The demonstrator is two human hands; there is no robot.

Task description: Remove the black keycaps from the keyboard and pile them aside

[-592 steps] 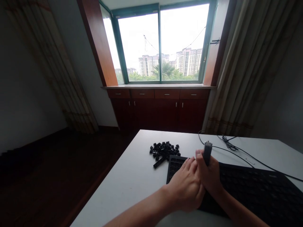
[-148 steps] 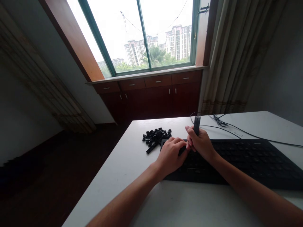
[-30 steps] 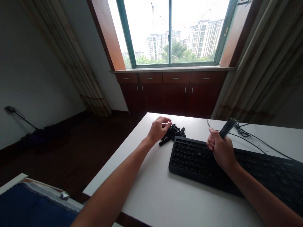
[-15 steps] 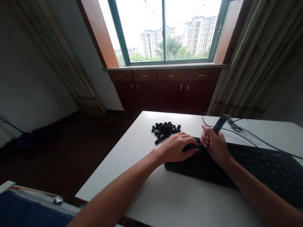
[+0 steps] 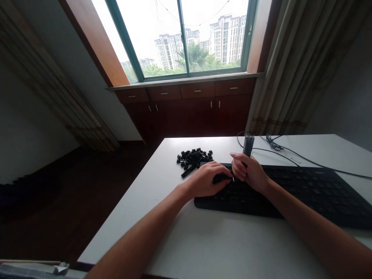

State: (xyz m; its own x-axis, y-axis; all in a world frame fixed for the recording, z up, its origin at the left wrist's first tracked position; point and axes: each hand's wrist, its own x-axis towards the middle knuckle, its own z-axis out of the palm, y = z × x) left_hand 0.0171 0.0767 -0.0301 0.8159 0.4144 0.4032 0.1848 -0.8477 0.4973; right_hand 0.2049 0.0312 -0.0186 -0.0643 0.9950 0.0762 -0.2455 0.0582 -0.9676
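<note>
A black keyboard [image 5: 293,190] lies across the table, and many of its keys are hard to make out in the dim light. My right hand [image 5: 250,174] is wrapped round the dark handle of a screwdriver [image 5: 248,145], held upright with its thin bright shaft pointing down at the keys on the left side. Over the keyboard's left end, my left hand [image 5: 210,178] curves with thumb and fingertips brought together beside the shaft. What lies between those fingertips, if anything, is too small and dark to name. A pile of loose black keycaps [image 5: 193,157] sits just beyond my left hand.
A black cable [image 5: 316,161] loops over the back of the white table [image 5: 128,217], bunched in a coil near the far edge. A small bent wire [image 5: 295,160] lies near it. Beyond stand dark red cabinets [image 5: 186,116] under a window.
The view has swung right, so everything sits further left. The screwdriver handle has tilted from leaning right to nearly upright, and its shaft now shows beside my left fingertips.
</note>
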